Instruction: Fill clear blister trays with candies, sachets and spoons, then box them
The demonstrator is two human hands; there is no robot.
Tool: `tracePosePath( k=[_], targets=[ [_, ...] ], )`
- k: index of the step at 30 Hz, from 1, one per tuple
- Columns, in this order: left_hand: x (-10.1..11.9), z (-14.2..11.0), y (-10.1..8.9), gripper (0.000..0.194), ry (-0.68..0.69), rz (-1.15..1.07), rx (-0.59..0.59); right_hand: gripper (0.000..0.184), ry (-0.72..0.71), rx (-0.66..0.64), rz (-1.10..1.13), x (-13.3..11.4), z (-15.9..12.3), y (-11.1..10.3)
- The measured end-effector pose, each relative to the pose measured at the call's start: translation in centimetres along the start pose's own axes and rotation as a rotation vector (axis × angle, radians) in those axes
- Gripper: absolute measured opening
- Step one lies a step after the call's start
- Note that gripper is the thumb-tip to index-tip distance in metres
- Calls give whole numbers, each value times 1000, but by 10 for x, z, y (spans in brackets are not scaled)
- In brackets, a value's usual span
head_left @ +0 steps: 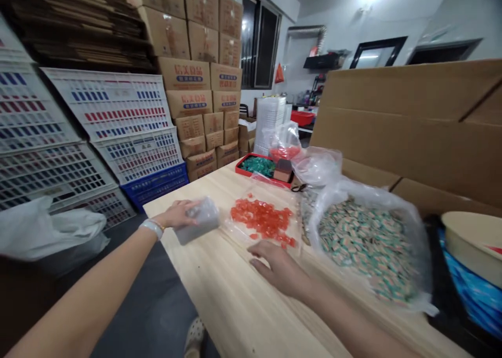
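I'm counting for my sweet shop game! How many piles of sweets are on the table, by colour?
Red sweets: 1 pile
Green sweets: 1 pile
Green-and-cream sweets: 1 pile
Total: 3 piles

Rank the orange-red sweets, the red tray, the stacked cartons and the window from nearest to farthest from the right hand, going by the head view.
1. Orange-red sweets: just ahead of the right hand.
2. Red tray: at the far end of the table.
3. Stacked cardboard cartons: beyond the tray, to its left.
4. Window: in the wall behind the cartons.
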State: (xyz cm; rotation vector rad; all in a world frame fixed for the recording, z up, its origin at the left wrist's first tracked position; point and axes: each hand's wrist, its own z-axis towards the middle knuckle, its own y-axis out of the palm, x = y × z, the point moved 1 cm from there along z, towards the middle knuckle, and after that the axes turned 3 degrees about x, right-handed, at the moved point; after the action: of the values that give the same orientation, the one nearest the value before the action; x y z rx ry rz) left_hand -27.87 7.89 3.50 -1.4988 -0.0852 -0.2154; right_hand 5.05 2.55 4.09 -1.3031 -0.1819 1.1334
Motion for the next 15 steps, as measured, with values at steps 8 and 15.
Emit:
tracePosePath(
  k=[8, 15],
  targets=[
    [-23, 0, 10, 68, 8, -84, 16, 19, -270, -163, -271, -4, 166, 66],
    [15, -23, 20, 23, 102, 139, 273, 16, -343, -283, -465, 6, 192, 82]
  ],
)
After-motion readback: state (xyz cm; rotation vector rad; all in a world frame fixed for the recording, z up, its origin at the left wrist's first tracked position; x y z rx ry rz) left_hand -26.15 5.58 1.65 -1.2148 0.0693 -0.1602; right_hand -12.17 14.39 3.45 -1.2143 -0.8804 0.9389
